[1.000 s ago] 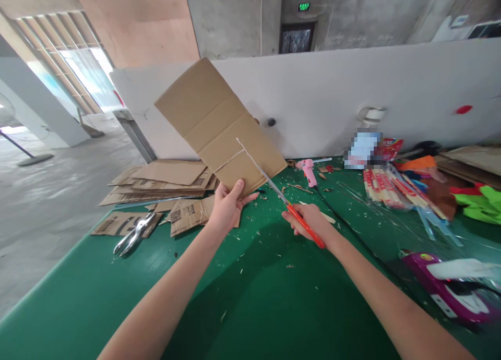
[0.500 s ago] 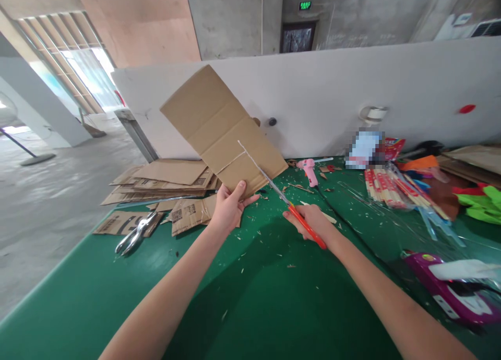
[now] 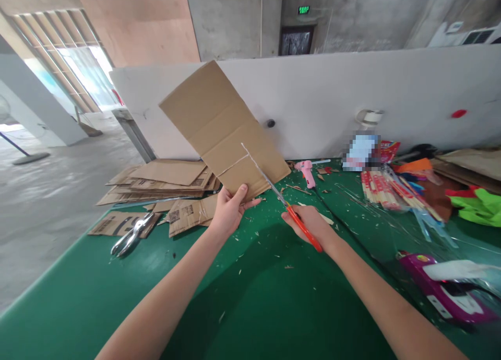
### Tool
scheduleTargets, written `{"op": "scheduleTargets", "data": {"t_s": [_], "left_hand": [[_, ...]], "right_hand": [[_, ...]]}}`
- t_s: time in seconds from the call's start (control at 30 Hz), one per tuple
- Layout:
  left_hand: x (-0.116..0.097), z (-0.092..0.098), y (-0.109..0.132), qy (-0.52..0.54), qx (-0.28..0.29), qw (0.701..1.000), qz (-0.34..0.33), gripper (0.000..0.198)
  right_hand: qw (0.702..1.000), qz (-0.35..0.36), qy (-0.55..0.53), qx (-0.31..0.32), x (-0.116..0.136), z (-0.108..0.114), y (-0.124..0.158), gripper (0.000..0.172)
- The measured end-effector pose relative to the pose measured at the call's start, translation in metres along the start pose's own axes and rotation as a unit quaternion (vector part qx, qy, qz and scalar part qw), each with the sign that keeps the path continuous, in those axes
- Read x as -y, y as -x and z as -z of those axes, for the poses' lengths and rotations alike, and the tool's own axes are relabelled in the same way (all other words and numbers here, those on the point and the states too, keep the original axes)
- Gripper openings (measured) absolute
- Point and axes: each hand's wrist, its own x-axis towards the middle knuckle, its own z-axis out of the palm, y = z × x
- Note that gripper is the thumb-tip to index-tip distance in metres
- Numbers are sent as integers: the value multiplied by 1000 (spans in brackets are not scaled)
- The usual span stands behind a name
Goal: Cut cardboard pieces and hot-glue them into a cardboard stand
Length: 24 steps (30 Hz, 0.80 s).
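Observation:
My left hand (image 3: 230,212) grips the lower edge of a brown cardboard sheet (image 3: 219,125), held up tilted above the green table (image 3: 117,297). The thumb lies on its front face. My right hand (image 3: 311,225) is closed round the orange handles of a pair of scissors (image 3: 282,198). The long metal blades reach up-left into the cardboard, along a pale cut line in its lower right part.
A pile of flattened cardboard (image 3: 164,185) lies at the table's far left, with metal pliers (image 3: 131,235) beside it. A pink glue gun (image 3: 306,171), packs of wooden sticks (image 3: 381,188), coloured sheets (image 3: 475,203) and a purple package (image 3: 446,289) lie to the right. A white partition (image 3: 391,94) backs the table.
The cardboard and both hands have shifted slightly right and down. The scissor blades stay in the cut, with the tip a little further along the sheet.

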Motion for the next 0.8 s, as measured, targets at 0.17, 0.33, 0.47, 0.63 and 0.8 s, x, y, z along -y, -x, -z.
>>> {"op": "scheduleTargets", "data": {"t_s": [0.17,0.33,0.47,0.63,0.8], "left_hand": [[2,0,0,10,-9,1000,4,44],[5,0,0,25,-10,1000,12,36],[6,2,-1,23,-12,1000,10,34],[6,2,-2,13,-18,1000,11,34],[1,1,-2,18,-7,999,28,35]], "right_hand": [[1000,-5,25,3,2,1,-1,41],[1000,1,7,-1,2,1,0,41],[1000,-6,2,-1,2,-1,1,41],[999,-12,31,-2,1,-2,-1,43],[999,-2,39,-6,1,-3,-1,43]]}}
